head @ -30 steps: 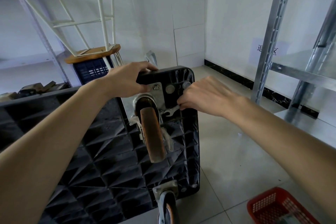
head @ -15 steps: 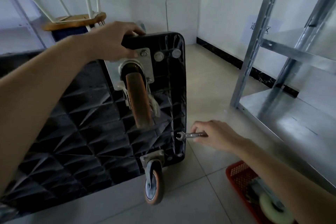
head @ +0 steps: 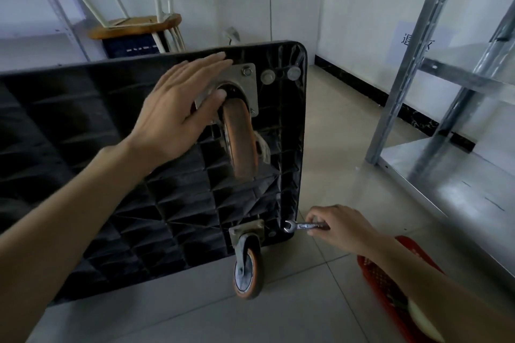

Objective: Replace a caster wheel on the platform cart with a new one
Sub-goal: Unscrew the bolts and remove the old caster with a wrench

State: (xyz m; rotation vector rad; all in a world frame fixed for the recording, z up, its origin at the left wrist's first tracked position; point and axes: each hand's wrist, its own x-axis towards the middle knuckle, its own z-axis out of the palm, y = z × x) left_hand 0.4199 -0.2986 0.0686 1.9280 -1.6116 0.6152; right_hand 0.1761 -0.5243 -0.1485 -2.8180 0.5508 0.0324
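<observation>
The black platform cart [head: 111, 175] stands on its long edge, ribbed underside facing me. An upper caster wheel [head: 239, 136] with an orange tread hangs from a steel mounting plate [head: 245, 83] near the top right corner. My left hand [head: 181, 111] is flat with fingers spread, in front of that plate; the thumb lies by the wheel fork. A lower caster wheel [head: 248, 273] touches the floor. My right hand [head: 337, 227] grips a small open-end wrench [head: 302, 226], its jaw at the cart's bottom right corner.
A red plastic basket [head: 390, 287] holding a pale wheel sits on the tiled floor at lower right, partly behind my right forearm. A metal shelving rack [head: 412, 58] stands to the right. An upturned wooden stool [head: 136, 25] rests on a dark crate behind the cart.
My left hand let go of the cart's top edge and opened flat over the upper caster plate. My right hand carried the wrench from the upper caster down to the bottom right corner.
</observation>
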